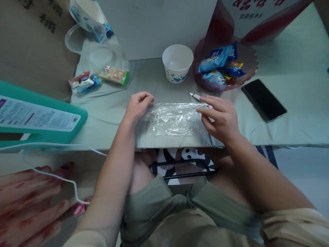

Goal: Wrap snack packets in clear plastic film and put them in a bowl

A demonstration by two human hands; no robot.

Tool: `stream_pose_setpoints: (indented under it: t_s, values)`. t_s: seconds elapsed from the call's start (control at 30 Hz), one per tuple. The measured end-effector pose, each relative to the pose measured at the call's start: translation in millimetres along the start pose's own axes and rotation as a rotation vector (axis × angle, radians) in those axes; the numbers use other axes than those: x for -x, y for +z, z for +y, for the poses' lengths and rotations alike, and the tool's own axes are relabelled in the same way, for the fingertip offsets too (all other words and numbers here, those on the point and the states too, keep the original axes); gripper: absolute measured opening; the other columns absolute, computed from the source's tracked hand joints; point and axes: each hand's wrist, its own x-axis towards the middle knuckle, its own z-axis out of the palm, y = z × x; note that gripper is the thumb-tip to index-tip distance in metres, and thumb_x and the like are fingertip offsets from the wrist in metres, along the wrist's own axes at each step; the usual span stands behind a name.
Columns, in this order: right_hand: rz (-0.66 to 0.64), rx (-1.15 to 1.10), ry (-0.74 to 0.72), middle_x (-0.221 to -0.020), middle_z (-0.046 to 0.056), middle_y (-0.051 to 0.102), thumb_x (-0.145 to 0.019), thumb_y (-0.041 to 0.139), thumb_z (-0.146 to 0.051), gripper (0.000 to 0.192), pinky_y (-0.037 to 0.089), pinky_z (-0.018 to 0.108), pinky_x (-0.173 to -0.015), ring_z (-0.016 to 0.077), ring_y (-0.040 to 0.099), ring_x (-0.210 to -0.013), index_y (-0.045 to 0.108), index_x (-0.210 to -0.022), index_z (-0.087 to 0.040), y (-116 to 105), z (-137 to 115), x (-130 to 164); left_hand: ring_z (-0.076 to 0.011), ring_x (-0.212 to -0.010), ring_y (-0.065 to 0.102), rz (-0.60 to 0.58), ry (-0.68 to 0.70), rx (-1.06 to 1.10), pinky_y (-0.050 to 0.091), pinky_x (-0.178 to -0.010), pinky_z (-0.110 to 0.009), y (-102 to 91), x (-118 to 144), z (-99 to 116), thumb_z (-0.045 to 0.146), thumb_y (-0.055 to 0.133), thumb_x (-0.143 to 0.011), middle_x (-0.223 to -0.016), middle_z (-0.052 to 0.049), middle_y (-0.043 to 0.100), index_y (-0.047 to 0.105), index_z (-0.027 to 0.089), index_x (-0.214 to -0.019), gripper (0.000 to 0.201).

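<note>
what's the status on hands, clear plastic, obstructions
Left hand at left edge, grip unclear. Right hand open at right end. Clear plastic lies flat, wrinkled. Slim tool near right hand.

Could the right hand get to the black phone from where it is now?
Probably yes: the black phone lies just to the outer side of the right hand, with nothing visible standing between them. The bowl sits farther back, seemingly out of the way.

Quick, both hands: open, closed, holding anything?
Left hand: curled at the left edge of the clear plastic; grip cannot be told.
Right hand: open, spread at the plastic's right end.
</note>
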Motion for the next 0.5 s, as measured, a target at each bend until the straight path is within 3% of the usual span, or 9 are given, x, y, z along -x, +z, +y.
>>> stream_pose_setpoints:
  t_s: [0.13,0.23,0.3,0.4,0.5]
  values:
    - [-0.257,-0.092,-0.147,-0.118,0.004,0.08,-0.091,0.057,-0.028,0.024,0.052,0.05,-0.099,0.0292,0.071,-0.116,0.08,-0.097,-0.03,-18.2,0.6,10.9,-0.0151,-0.073,0.057,0.011,-0.012,0.036,0.044,-0.069,-0.027,0.3,0.3,0.6,0.023,0.065,-0.088,-0.072,-0.002,0.067,0.071,0.02,-0.065,0.023]
    - [-0.489,-0.039,-0.184,-0.118,0.002,0.08,-0.089,0.057,-0.028,0.024,0.049,0.052,-0.098,0.0311,0.069,-0.119,0.081,-0.094,-0.03,-23.6,-1.5,18.7,-0.0161,-0.077,0.059,-0.097,-0.008,-0.023,0.046,-0.075,-0.028,1.8,2.3,2.9,0.018,0.078,-0.076,-0.079,-0.003,0.07,0.075,0.018,-0.079,0.005]
    - [-0.595,-0.016,-0.181,-0.12,0.001,0.08,-0.09,0.058,-0.03,0.023,0.047,0.053,-0.099,0.032,0.067,-0.121,0.081,-0.087,-0.03,-23.4,-4.2,22.4,-0.0165,-0.08,0.059,-0.175,-0.011,-0.077,0.047,-0.077,-0.028,2.8,3.9,4.5,0.014,0.083,-0.066,-0.085,-0.004,0.072,0.076,0.017,-0.088,0.023]
    - [-0.646,0.011,-0.151,-0.121,0.001,0.079,-0.094,0.057,-0.035,0.027,0.044,0.052,-0.099,0.0324,0.066,-0.124,0.081,-0.082,-0.029,-21.6,-7.1,24.9,-0.0157,-0.074,0.058,-0.24,-0.03,-0.188,0.047,-0.073,-0.028,3.9,5.6,5.4,0.012,0.079,-0.066,-0.077,-0.002,0.068,0.074,0.017,-0.082,0.018]
    - [-0.628,0.023,-0.126,-0.119,0.003,0.08,-0.098,0.052,-0.036,0.032,0.045,0.048,-0.095,0.0295,0.068,-0.118,0.08,-0.086,-0.028,-20.9,-7.1,24.6,-0.0134,-0.065,0.053,-0.184,0.0,-0.175,0.045,-0.065,-0.027,5.2,5.8,5.8,0.015,0.071,-0.073,-0.064,0.001,0.058,0.068,0.019,-0.069,0.006]
